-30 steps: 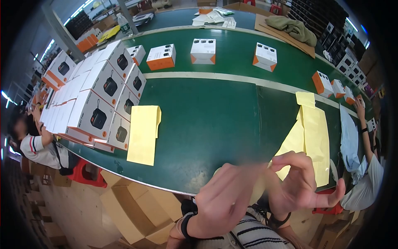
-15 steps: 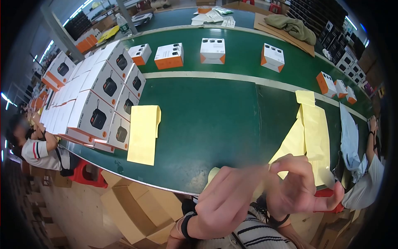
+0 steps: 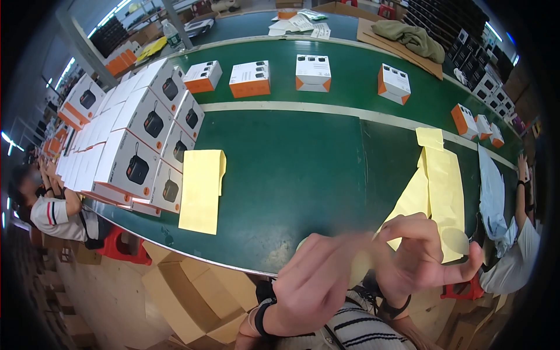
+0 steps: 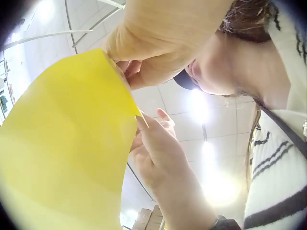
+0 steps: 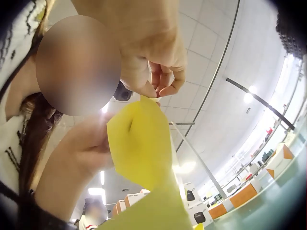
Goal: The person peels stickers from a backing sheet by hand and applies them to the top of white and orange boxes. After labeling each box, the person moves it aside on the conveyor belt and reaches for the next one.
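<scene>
Both hands meet at the near edge of the green table, with a yellow paper sheet [image 4: 72, 129] between them. My left hand [image 3: 315, 283] grips the sheet at one edge, its knuckles uppermost in the head view. My right hand [image 3: 411, 254] pinches the same sheet near its edge with thumb and index finger, the other fingers spread. In the right wrist view the right fingertips are at the sheet's top corner. A pale translucent rounded piece [image 3: 455, 241] shows between the right hand's outstretched fingers. Hands hide most of the sheet in the head view.
Stacked white-and-orange boxes [image 3: 125, 154] stand at left beside a folded yellow sheet [image 3: 201, 192]. More yellow sheets [image 3: 446, 192] lie at right. Several boxes [image 3: 312, 74] line the green belt behind. An open carton [image 3: 195, 297] is on the floor. People sit on both sides.
Boxes on the belt have shifted right. The person at right has drawn a hand back from the last box. My hands stay nearly in place, and the translucent piece shows more fully.
</scene>
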Tool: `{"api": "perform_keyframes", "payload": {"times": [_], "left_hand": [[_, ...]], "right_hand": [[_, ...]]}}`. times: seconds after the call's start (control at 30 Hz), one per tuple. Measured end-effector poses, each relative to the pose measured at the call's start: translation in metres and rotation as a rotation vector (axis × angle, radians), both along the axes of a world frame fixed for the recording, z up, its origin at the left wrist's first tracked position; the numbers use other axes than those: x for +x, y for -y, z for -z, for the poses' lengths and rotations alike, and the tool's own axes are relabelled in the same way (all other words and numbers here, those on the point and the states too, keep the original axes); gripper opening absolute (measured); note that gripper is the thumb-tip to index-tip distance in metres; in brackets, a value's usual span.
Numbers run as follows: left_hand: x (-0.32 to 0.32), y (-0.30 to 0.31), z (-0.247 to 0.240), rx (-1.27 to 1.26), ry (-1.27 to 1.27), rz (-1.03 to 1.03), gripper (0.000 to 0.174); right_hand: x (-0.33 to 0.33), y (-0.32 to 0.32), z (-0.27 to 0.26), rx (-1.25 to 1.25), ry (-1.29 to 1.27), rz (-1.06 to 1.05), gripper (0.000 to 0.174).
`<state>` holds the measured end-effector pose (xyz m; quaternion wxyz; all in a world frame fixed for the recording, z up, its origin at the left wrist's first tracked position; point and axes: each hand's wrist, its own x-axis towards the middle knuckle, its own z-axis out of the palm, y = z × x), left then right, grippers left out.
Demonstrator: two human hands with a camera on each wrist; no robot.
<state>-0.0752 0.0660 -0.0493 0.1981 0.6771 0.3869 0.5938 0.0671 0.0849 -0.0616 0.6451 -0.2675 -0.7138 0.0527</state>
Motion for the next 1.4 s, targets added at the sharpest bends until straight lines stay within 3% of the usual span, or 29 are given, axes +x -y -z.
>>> {"api": "perform_keyframes", "payload": {"times": [0.17,0.23,0.37,0.63,0.73,0.77,0.83,0.87,0.9,0.93,0.97,1.03,1.07,1.13,1.17,1.23,1.4], "left_hand": [[0.001,-0.001,-0.001,0.007,-0.009,-0.004,0.039],[0.001,-0.002,-0.001,0.009,-0.023,-0.008,0.039],[0.001,-0.002,-0.001,-0.032,-0.020,-0.010,0.039],[0.002,-0.005,0.000,-0.140,0.047,0.010,0.029],[0.000,-0.007,-0.002,-0.142,0.054,0.021,0.027],[-0.004,-0.009,0.001,-0.266,0.117,0.086,0.026],[-0.006,-0.014,0.006,-0.397,0.181,0.145,0.024],[-0.005,-0.022,0.009,-0.498,0.358,0.201,0.023],[-0.005,-0.030,0.013,-0.594,0.536,0.260,0.023],[-0.006,-0.036,0.020,-0.592,0.536,0.259,0.023],[-0.008,-0.041,0.027,-0.512,0.452,0.177,0.023],[-0.009,-0.046,0.031,-0.399,0.325,0.074,0.025],[-0.008,-0.044,0.029,-0.403,0.325,0.073,0.025],[-0.005,-0.041,0.024,-0.405,0.235,0.081,0.025],[-0.003,-0.041,0.025,-0.405,0.236,0.077,0.025],[0.000,-0.041,0.027,-0.388,0.238,0.144,0.025],[0.001,-0.040,0.031,-0.393,0.228,0.155,0.024]], "right_hand": [[0.001,0.002,-0.003,-0.020,-0.004,0.019,0.105],[0.003,0.008,-0.008,-0.251,0.066,0.052,0.101],[0.001,-0.003,-0.006,-0.201,0.023,-0.032,0.095],[-0.002,-0.006,-0.001,-0.108,0.161,0.117,0.080],[0.007,-0.004,-0.003,-0.046,0.217,0.058,0.078],[0.006,-0.004,-0.002,-0.046,0.218,0.057,0.078],[0.002,-0.003,0.001,-0.025,0.085,0.037,0.064],[0.003,-0.001,0.001,-0.025,0.085,0.032,0.064],[0.006,0.002,0.000,-0.122,0.117,0.021,0.052],[0.008,0.005,-0.003,-0.221,0.148,0.011,0.040],[0.008,0.007,-0.008,-0.219,0.148,0.010,0.040],[0.005,0.011,-0.019,-0.334,0.169,-0.015,0.012],[0.004,0.011,-0.020,-0.337,0.169,-0.016,0.012],[0.002,0.008,-0.022,-0.508,0.123,-0.148,0.034],[0.002,0.009,-0.025,-0.508,0.125,-0.152,0.034],[0.003,0.010,-0.032,-0.800,0.211,-0.207,0.051],[0.001,0.010,-0.024,-0.654,0.319,-0.126,0.050]]}}
